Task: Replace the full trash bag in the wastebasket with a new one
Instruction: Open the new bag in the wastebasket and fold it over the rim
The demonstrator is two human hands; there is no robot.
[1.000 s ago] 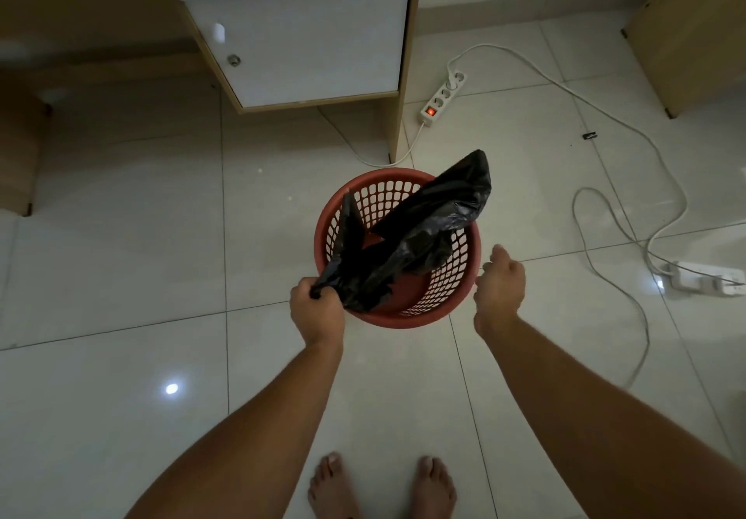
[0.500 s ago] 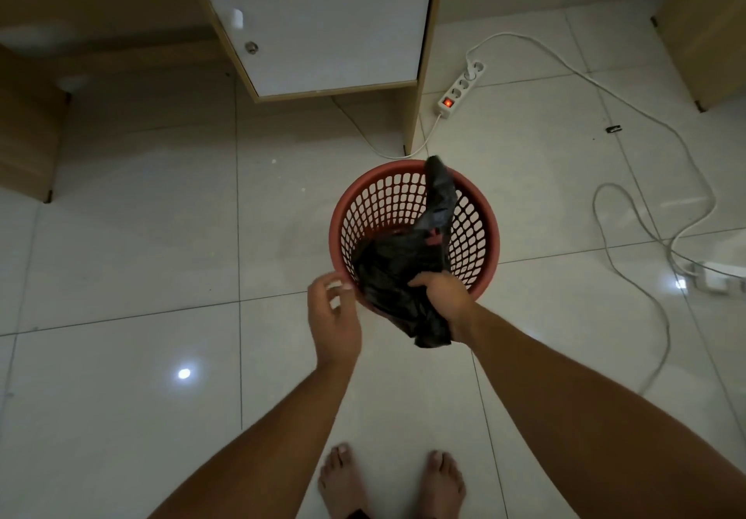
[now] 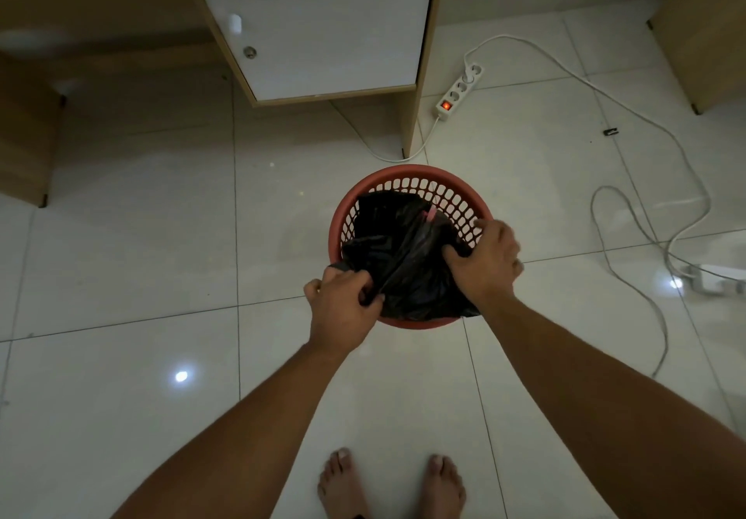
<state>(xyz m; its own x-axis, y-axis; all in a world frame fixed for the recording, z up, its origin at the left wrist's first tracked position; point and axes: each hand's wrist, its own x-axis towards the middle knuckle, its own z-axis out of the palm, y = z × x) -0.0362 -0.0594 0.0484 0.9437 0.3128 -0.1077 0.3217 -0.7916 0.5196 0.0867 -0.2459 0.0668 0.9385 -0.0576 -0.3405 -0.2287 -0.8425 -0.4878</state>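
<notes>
**Both hands on the black bag at the basket rim**

Head view: the left hand [image 3: 343, 308] is curled tight around a bunched fold of the black bag [image 3: 397, 252], the fingers wrapped over the plastic at the near-left edge of the basket [image 3: 420, 179]. From that grip the bag runs up and away as a taut ridge toward the far side of the basket, where a bit of pink shows on the plastic. The right hand [image 3: 484, 262] sits just right of the left one, on the basket's right rim; its thumb presses down into the bag while the other fingers lie over the rim edge, so it pinches plastic against the rim. How much of the bag those outer fingers hold cannot be told, since they are blurred.

The bag lies crumpled inside the red lattice basket, between the two grips, and spills a little over the near rim below the right wrist. The basket stands on the tiled floor [image 3: 141, 256], directly beyond both hands.

Farther beyond the grips stands a cabinet [image 3: 323, 26] with a white door. Up and to the right of the right hand lies a power strip [image 3: 458, 92] with a lit red switch, and its cable [image 3: 646, 123] loops across the floor well to the right. Below the hands, two bare feet [image 3: 391, 482] stand on the tiles.
</notes>
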